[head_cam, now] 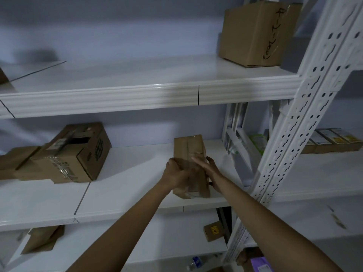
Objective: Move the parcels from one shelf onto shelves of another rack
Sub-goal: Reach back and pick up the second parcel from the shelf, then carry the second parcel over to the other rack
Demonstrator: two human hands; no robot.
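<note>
A narrow brown cardboard parcel [189, 150], taped along its top, rests on the middle white shelf [125, 185] near the shelf's front edge. My left hand [176, 171] grips its left side. My right hand [209, 169] lies against its right side, fingers over the top edge and down the near corner. Both forearms reach up from the bottom of the view. The lower part of the parcel is partly hidden behind my hands.
A bigger torn box [72, 154] sits left on the same shelf. Another box [255, 34] stands on the upper shelf at right. A perforated white upright [306, 118] rises right of the parcel. Small boxes [332, 142] lie on the neighbouring rack; two parcels [213, 230] sit below.
</note>
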